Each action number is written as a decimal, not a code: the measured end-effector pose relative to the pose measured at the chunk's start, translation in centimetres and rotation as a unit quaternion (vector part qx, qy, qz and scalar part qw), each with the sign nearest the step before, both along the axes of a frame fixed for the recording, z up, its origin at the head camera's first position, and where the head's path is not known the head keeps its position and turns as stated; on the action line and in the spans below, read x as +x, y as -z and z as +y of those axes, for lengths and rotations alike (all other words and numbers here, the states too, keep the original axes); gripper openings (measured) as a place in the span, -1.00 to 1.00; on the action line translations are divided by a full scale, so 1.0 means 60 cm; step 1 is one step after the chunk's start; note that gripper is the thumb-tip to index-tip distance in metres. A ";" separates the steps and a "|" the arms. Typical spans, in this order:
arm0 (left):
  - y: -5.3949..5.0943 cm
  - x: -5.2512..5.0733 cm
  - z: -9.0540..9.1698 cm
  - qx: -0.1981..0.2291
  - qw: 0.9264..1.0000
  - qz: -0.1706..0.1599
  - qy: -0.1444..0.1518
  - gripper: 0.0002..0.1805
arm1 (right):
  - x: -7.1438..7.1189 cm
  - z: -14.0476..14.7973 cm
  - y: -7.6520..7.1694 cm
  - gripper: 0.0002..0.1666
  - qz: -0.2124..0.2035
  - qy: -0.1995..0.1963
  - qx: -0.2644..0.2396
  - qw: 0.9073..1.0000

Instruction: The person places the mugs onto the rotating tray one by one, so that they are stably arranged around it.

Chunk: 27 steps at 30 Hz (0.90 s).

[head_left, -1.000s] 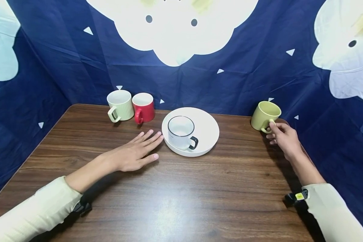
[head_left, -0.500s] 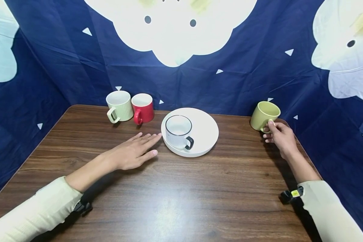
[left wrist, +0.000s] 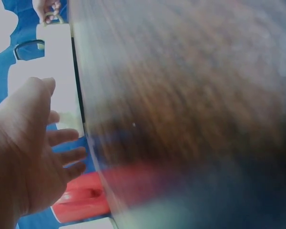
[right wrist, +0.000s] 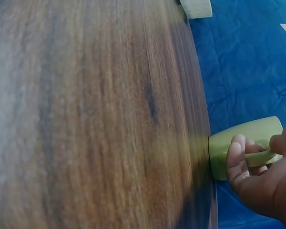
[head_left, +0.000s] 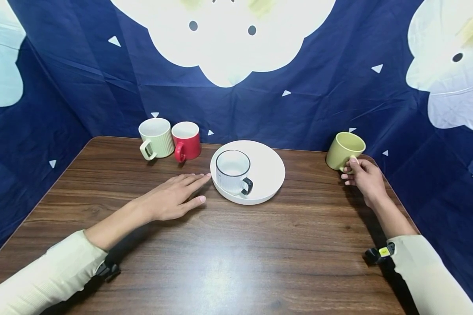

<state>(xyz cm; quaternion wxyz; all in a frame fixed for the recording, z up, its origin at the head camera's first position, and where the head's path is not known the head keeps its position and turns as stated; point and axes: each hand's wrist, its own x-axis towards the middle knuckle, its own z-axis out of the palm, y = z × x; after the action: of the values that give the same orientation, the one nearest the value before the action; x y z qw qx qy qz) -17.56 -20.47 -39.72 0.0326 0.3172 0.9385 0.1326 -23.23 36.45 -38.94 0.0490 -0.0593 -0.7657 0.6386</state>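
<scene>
The shallow white dish (head_left: 266,175) is taken as reference and is found on the dark wood-grain bench (head_left: 291,258). Well to the right of the dish and slightly farther back, the yellow-green mug (head_left: 337,154) is seen upright, its base apparently borne by the bench near the back edge. Its handle is grasped by the right hand (head_left: 368,181): the thumb is laid over the top of the handle, and the other fingers are curled about it, as is also shown in the right wrist view.

The left hand (head_left: 172,197) is held palm down at the left of the dish. Its fingers (head_left: 199,182) are released and extended towards the dish, with nothing grasped. The index fingertip is brought right up to the dish's left rim; whether contact is made cannot be told.

Inside the dish, at its left, a ribbed white mug (head_left: 230,177) is set upright. It is edged with a dark rim, and its black handle is turned to the right and towards the near rim of the dish.

To the left of the dish and behind its middle, a red mug (head_left: 191,146) is placed upright; farther left, just beside it, a ribbed pale-green mug (head_left: 164,142) is stood. The interiors of both are seen as white. Behind the dish, a navy backdrop (head_left: 236,109) printed with white cloud shapes and small triangles is hung.
</scene>
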 end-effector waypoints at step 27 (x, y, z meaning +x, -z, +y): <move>0.001 0.008 -0.003 0.007 0.998 -0.006 0.054 -0.17 | -0.004 0.010 0.011 -0.67 0.015 0.025 -0.086 0.996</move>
<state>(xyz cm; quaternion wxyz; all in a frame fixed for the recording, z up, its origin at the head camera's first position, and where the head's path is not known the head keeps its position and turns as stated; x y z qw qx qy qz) -17.09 -20.63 -39.76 0.0428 0.3670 0.9188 0.1387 -23.50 37.07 -39.59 0.0714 -0.0731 -0.7055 0.7013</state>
